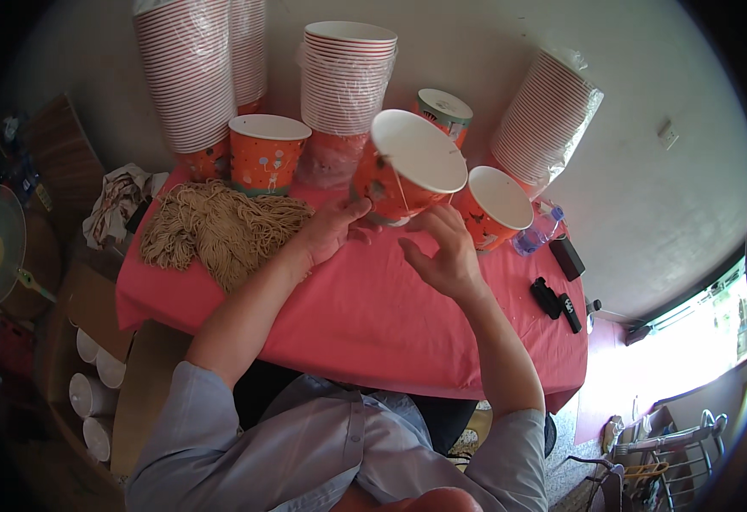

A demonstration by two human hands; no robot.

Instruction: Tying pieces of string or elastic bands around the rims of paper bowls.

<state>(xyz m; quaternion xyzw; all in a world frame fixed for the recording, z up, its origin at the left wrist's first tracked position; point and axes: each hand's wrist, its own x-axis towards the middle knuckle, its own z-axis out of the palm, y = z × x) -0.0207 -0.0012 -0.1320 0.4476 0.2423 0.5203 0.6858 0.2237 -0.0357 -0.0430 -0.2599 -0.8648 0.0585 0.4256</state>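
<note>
A tilted orange paper bucket [379,185] with a white inside is raised above the pink-covered table, its mouth turned up toward me. My left hand [336,230] holds it low on its left side, thumb against the wall and fingers beneath. Thin string runs down the bucket's outside from the rim. My right hand [444,250] is close under the bucket's right side, fingers bent and thumb apart; whether its fingertips touch the string I cannot make out. To the left of my left hand lies a heap of tan string [220,224].
Single paper buckets stand at left [269,154] and right [498,209]. Tall wrapped bucket stacks [348,81] line the wall. A plastic bottle [537,230] and small black objects [554,303] sit at right. Below left is a carton [151,397] beside several white tubs [92,395].
</note>
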